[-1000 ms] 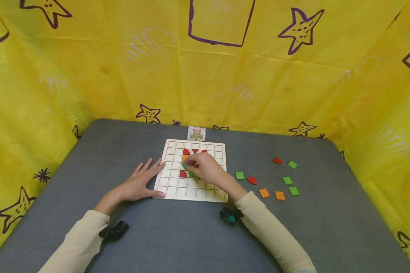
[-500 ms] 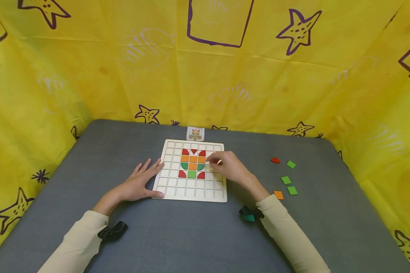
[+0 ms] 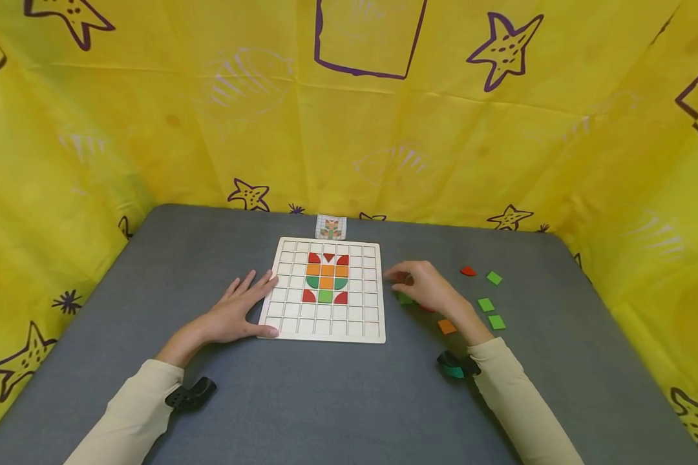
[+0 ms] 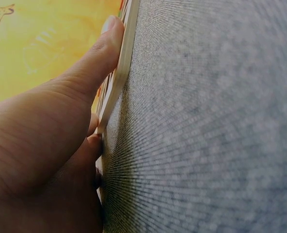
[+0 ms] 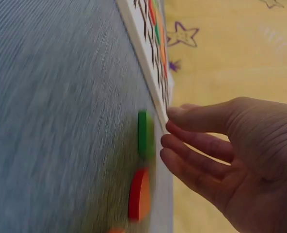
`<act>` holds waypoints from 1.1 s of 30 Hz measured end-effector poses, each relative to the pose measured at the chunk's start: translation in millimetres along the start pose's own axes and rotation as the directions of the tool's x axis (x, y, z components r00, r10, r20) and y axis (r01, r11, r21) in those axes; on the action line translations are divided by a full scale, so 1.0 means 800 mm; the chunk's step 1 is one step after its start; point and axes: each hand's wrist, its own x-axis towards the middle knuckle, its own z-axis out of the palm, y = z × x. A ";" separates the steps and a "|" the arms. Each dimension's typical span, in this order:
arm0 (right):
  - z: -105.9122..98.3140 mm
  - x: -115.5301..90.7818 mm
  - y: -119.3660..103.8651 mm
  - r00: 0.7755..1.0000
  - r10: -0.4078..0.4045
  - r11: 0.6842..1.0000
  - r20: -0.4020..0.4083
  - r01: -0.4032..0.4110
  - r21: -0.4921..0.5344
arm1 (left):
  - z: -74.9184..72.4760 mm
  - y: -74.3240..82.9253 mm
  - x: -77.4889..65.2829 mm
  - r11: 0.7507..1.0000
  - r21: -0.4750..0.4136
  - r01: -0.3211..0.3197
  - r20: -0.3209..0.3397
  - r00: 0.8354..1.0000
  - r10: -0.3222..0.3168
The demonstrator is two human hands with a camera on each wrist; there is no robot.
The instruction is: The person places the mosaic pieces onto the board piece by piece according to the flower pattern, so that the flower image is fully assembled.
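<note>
A pale wooden grid board point(image 3: 372, 326) lies on the table, bearing a flower-like pattern of red, orange and green tiles point(image 3: 326, 282). My left hand point(image 3: 227, 318) rests at the board's left side, fingers spread; in the left wrist view its thumb lies along the board's edge point(image 4: 126, 53). To the right of the board, my right hand point(image 3: 427, 286) hovers above a green square tile point(image 3: 405, 299) and a red rounded tile, both partly covered. In the right wrist view its fingers are loosely bent, with nothing visible between them, apart from the green point(image 5: 142, 133) and red point(image 5: 139, 196) tiles.
An orange square tile point(image 3: 446, 327) lies below the right hand. Further right are a red rounded tile point(image 3: 468, 271) and several green square tiles point(image 3: 486, 304). A small pattern card point(image 3: 331, 227) sits behind the board. A yellow printed cloth point(image 3: 326, 129) surrounds the grey table point(image 3: 302, 400).
My right hand has moved right, from over the middle of the board to above the loose tiles, uncovering the pattern. My left hand has stayed at the board's left edge.
</note>
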 end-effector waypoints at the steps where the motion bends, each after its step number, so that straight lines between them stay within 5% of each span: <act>1: -0.002 -0.003 0.003 1.000 0.001 1.000 0.009 -0.001 0.000 | 0.000 0.000 0.000 1.000 0.000 -0.001 -0.002 1.000 0.001; 23: -0.020 -0.024 0.018 0.991 0.044 0.996 0.123 -0.054 0.075 | -0.004 0.003 -0.003 1.000 -0.021 -0.004 -0.003 1.000 0.004; 33: -0.022 -0.025 0.016 0.997 0.017 0.998 0.079 -0.022 0.060 | -0.001 0.000 -0.002 1.000 -0.011 0.002 -0.004 1.000 -0.002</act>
